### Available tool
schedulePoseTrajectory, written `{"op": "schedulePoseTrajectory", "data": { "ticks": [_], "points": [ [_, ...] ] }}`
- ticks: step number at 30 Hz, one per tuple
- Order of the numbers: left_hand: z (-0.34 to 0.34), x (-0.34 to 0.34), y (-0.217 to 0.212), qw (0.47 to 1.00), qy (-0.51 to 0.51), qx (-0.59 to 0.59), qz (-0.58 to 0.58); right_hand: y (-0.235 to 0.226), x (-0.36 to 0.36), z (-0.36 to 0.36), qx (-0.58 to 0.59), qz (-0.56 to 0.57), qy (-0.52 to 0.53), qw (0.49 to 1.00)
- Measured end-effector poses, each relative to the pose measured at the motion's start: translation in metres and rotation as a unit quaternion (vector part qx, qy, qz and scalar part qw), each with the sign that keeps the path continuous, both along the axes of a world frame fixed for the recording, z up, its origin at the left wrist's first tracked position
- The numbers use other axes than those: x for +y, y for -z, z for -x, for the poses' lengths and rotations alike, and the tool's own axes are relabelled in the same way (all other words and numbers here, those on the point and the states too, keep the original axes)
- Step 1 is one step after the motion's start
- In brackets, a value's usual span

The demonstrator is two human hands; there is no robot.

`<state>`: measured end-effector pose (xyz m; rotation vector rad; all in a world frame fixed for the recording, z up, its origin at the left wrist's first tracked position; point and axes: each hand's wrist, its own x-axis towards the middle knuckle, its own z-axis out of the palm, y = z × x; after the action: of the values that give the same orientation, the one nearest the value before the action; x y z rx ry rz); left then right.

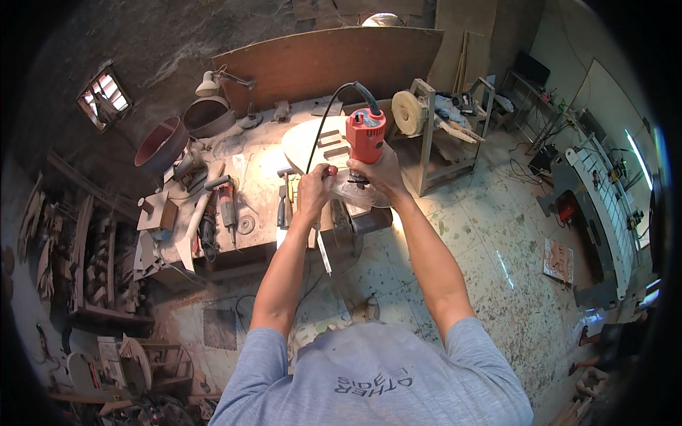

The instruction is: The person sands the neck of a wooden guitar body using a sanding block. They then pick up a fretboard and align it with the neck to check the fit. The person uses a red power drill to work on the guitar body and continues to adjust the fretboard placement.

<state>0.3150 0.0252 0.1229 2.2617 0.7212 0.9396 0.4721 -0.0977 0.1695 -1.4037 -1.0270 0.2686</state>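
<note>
My right hand (381,172) grips the lower body of a red handheld router (366,135) standing upright on a pale oval wooden panel (302,142); its black cord arcs up and back over the panel. My left hand (315,187) is closed around a small red-tipped knob or tool beside the router's clear base (353,190). Small wooden blocks lie on the panel just behind the router.
The workbench (252,238) carries a hammer (284,202), a power tool (227,206), a desk lamp (209,84) and scrap. A buffing wheel on a wooden stand (419,117) is right of the router. A brown board leans behind. Shelves of wood pieces stand left.
</note>
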Motion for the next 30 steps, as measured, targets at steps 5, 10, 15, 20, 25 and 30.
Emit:
{"op": "schedulePoseTrajectory", "data": {
  "ticks": [5,10,15,20,25,30],
  "points": [
    [0.000,0.003,-0.004,0.998,-0.002,0.045,0.034,-0.004,0.002,0.000,-0.007,0.016,0.004,1.000],
    [-0.005,0.004,0.000,1.000,0.003,0.015,0.012,-0.004,0.004,-0.006,-0.019,0.016,-0.002,1.000],
    [-0.002,0.005,0.000,1.000,0.010,0.007,0.014,-0.011,0.000,0.004,-0.017,-0.028,-0.016,0.999],
    [0.002,-0.002,-0.007,0.999,0.005,0.046,0.018,-0.009,-0.006,0.005,-0.023,-0.011,-0.001,1.000],
    [0.007,-0.007,-0.003,1.000,0.020,0.005,0.004,-0.002,-0.011,0.005,-0.010,0.007,-0.002,1.000],
    [0.011,-0.014,-0.001,1.000,0.019,0.005,0.009,-0.005,-0.022,0.014,-0.004,-0.002,-0.007,1.000]
  ]
}}
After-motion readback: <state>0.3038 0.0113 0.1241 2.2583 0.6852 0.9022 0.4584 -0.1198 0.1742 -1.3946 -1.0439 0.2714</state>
